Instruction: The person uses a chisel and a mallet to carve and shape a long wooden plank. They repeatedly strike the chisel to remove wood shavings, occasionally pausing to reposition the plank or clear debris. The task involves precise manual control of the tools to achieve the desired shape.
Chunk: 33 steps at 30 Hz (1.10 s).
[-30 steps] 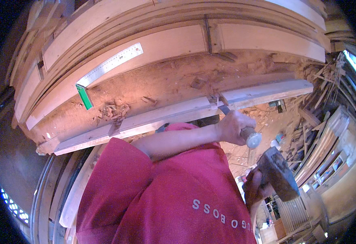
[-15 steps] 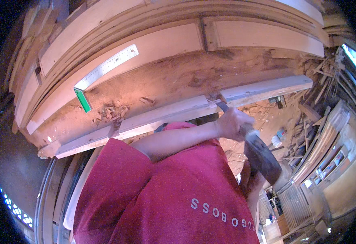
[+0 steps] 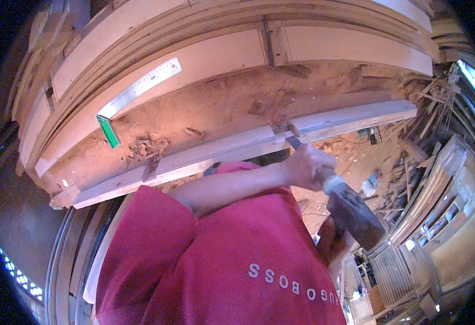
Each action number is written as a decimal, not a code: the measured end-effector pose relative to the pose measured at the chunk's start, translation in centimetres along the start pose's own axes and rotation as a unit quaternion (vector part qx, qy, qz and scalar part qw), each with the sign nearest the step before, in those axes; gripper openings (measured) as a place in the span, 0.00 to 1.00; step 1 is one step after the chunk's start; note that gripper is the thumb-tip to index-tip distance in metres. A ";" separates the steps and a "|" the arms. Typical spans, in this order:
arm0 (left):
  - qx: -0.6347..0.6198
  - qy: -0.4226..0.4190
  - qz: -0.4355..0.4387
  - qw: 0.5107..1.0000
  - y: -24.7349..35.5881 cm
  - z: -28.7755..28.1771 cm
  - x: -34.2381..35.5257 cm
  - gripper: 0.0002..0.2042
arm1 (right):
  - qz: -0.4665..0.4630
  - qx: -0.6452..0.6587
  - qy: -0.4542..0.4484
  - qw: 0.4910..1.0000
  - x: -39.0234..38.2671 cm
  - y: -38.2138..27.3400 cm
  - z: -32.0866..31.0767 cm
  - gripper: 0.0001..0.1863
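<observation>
Dark wall (image 3: pixel 28 189) at left, patterned openings (image 3: pixel 19 273) glowing bluish at lower left, brown floor (image 3: pixel 350 157) at right littered with wood scraps (image 3: pixel 409 181), corrugated panel (image 3: pixel 395 275) at lower right, bright opening (image 3: pixel 474 88) at upper right, dusty workbench (image 3: pixel 215 103) in warm light across the middle

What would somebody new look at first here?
Probably the bright red shirt, filling the lower middle. Just right of it, a dark mallet seems to meet the butt of a chisel in the left grip. Then the silver square with its green handle, upper left.
</observation>
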State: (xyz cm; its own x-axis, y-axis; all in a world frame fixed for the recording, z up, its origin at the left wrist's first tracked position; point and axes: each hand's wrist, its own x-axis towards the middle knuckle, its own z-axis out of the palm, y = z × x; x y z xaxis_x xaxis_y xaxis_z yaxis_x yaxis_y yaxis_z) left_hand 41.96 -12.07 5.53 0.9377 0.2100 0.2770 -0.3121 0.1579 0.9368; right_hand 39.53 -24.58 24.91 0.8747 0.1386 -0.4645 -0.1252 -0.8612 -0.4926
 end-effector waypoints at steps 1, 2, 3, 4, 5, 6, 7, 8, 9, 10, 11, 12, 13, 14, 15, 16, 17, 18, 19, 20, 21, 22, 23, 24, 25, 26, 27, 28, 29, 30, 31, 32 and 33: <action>-0.008 0.009 0.021 1.000 0.4 0.3 0.4 0.14 | 0.002 0.018 0.008 1.000 -0.2 -0.1 -0.2 0.15; 0.009 -0.007 0.015 1.000 0.6 0.3 0.3 0.14 | -0.069 -0.002 0.007 0.998 0.4 -1.3 -0.5 0.17; 0.009 -0.007 0.006 1.000 0.6 0.0 0.3 0.14 | -0.082 -0.026 0.000 0.996 0.4 -1.0 -0.9 0.18; 0.006 -0.005 -0.005 1.000 0.9 -0.3 0.2 0.13 | -0.095 -0.051 -0.007 0.994 0.5 -0.7 -1.3 0.19; 0.003 -0.004 -0.015 1.000 1.1 -0.5 0.2 0.13 | -0.107 -0.075 -0.011 0.991 0.5 -0.3 -1.7 0.20; -0.002 -0.001 -0.016 1.000 1.3 -0.6 0.4 0.13 | -0.101 -0.092 -0.024 0.990 0.5 -0.2 -2.1 0.20; -0.005 0.001 -0.020 1.000 1.6 -0.8 0.4 0.13 | -0.107 -0.079 -0.025 0.991 0.4 0.1 -1.8 0.20; -0.009 0.003 -0.023 1.000 1.6 -1.0 0.4 0.13 | -0.112 -0.066 -0.024 0.991 0.4 0.4 -1.6 0.20; -0.006 -0.004 -0.024 1.000 1.3 -0.9 0.2 0.13 | -0.130 -0.027 -0.008 0.991 0.4 0.9 -0.8 0.20; -0.017 -0.024 -0.023 0.999 0.6 -1.1 -0.4 0.12 | -0.135 0.009 0.021 0.991 -0.2 0.6 0.3 0.20; -0.002 -0.014 -0.021 1.000 -0.2 -0.8 -0.7 0.12 | -0.197 -0.073 -0.033 0.977 1.6 -0.1 -0.1 0.20; 0.022 0.000 -0.021 1.000 -1.0 -0.6 -1.4 0.12 | -0.259 -0.155 -0.085 0.950 3.8 -1.8 -0.5 0.20; 0.035 -0.005 -0.019 0.999 -1.6 -1.2 -1.5 0.13 | -0.277 -0.188 -0.110 0.936 4.4 -2.5 -0.6 0.19; 0.048 -0.008 -0.017 0.999 -2.0 -1.5 -1.5 0.13 | -0.297 -0.219 -0.132 0.920 5.0 -3.1 -0.7 0.18; 0.030 -0.010 -0.011 0.999 -2.3 -1.4 -1.4 0.13 | -0.255 -0.173 -0.105 0.945 4.4 -2.7 -0.7 0.17; 0.004 -0.022 -0.013 1.000 -1.2 -1.3 -1.3 0.13 | -0.198 -0.125 -0.076 0.969 2.3 -1.6 -0.6 0.16; -0.016 -0.020 -0.016 1.000 -0.3 -1.2 -1.2 0.13 | -0.150 -0.079 -0.056 0.984 0.9 -0.2 -0.5 0.15; -0.032 -0.024 -0.002 0.999 0.5 -1.0 -1.2 0.14 | -0.155 0.010 -0.027 0.987 -0.3 1.1 0.0 0.14; -0.024 -0.031 -0.003 0.999 0.5 -1.3 -1.3 0.13 | -0.162 -0.014 -0.039 0.986 -0.2 0.9 0.2 0.14; -0.018 -0.038 -0.004 0.999 0.4 -1.7 -1.4 0.13 | -0.167 -0.038 -0.049 0.984 0.2 0.4 0.5 0.14; -0.012 -0.047 0.000 0.999 0.1 -2.0 -1.3 0.13 | -0.197 -0.074 -0.063 0.976 1.2 -1.1 0.4 0.14; 0.008 -0.024 -0.011 1.000 -0.5 -1.8 -1.4 0.13 | -0.247 -0.108 -0.093 0.958 3.1 -2.2 0.0 0.15; 0.027 0.000 -0.021 0.999 -1.2 -1.5 -1.7 0.13 | -0.297 -0.140 -0.118 0.937 4.7 -3.4 -0.3 0.15; 0.030 0.005 -0.031 0.999 -1.6 -1.6 -1.7 0.13 | -0.291 -0.133 -0.121 0.940 5.0 -3.8 -0.3 0.15; 0.007 -0.023 -0.018 1.000 -1.0 -1.8 -1.3 0.13 | -0.266 -0.121 -0.103 0.951 4.2 -4.1 -0.2 0.16; -0.003 -0.017 -0.012 1.000 0.2 -1.9 -1.1 0.13 | -0.239 -0.089 -0.096 0.962 3.5 -3.3 -0.3 0.16; -0.013 -0.010 -0.007 1.000 0.9 -1.8 -1.1 0.13 | -0.203 -0.048 -0.077 0.975 2.6 -2.0 -0.2 0.16; -0.017 -0.010 -0.014 1.000 1.0 -1.7 -1.1 0.13 | -0.188 -0.028 -0.059 0.980 2.2 -1.4 -0.1 0.16; -0.022 -0.008 -0.013 1.000 0.9 -1.9 -1.1 0.13 | -0.181 -0.024 -0.052 0.982 2.0 -1.3 -0.1 0.16; -0.027 -0.006 -0.011 1.000 0.7 -2.0 -1.0 0.13 | -0.186 -0.037 -0.060 0.980 2.0 -1.2 -0.3 0.16; -0.032 -0.004 -0.009 0.999 0.6 -2.1 -1.0 0.13 | -0.191 -0.049 -0.067 0.978 2.2 -1.7 -0.5 0.16; -0.026 -0.003 0.001 1.000 0.7 -1.9 -1.1 0.13 | -0.199 -0.061 -0.072 0.975 2.5 -2.1 -0.7 0.16; -0.019 -0.002 0.010 1.000 0.9 -1.5 -1.3 0.13 | -0.195 -0.055 -0.073 0.976 2.4 -2.2 -0.7 0.17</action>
State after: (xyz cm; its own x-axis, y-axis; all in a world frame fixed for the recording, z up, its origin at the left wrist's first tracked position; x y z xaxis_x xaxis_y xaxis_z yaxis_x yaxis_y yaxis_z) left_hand 40.20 -10.77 5.71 0.9317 0.2103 0.2962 -0.3362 0.1907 0.9223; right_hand 42.24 -22.72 25.43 0.7684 0.5285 -0.3609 0.2625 -0.7746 -0.5754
